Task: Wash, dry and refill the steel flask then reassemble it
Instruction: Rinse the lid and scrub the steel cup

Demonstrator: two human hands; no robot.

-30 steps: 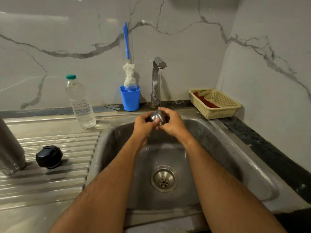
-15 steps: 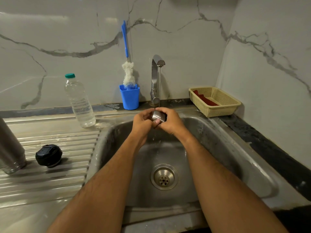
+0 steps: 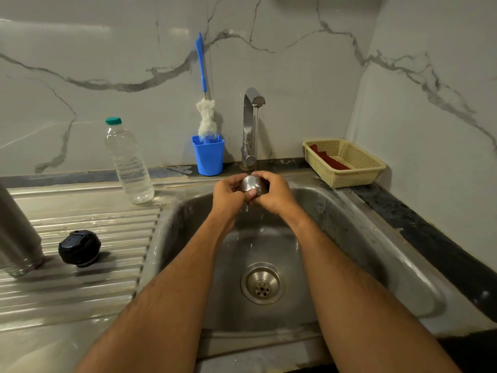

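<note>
— Grey-veined marble walls [image 3: 295, 63] back a stainless steel sink [image 3: 349, 238]; what is held over the basin?

— Both hands meet under the tap; the left hand [image 3: 228, 195] and the right hand [image 3: 274, 193] curl around a small rounded steel flask cup [image 3: 251, 184], its domed side up, the left thumb pressed on its near face; each hand grips it from its own side, fingers wrapped close.

— And the water?

— A thin stream falls from the chrome tap [image 3: 250, 125] straight onto the cup; drops run off below the hands toward the round drain strainer [image 3: 262, 284] at the near middle of the basin.

— Where is the rest of the flask?

— On the ribbed steel draining board [image 3: 94, 292] to the left; the tall steel flask body [image 3: 16, 238] stands at the far left edge, partly cut off; just right of it lies the black round flask stopper [image 3: 79, 247], apart from the body.

— Anything farther out?

— A clear plastic water bottle with a green cap [image 3: 127, 162] stands at the far end of the board; right of it a blue plastic cup [image 3: 208, 156] holds a blue-handled bottle brush with a white fluffy head [image 3: 205, 119], against the wall beside the tap; at the far right a cream plastic mesh basket [image 3: 349, 173] sits on the dark counter [image 3: 430, 238], with a dark red cloth [image 3: 329, 158] in it.
</note>
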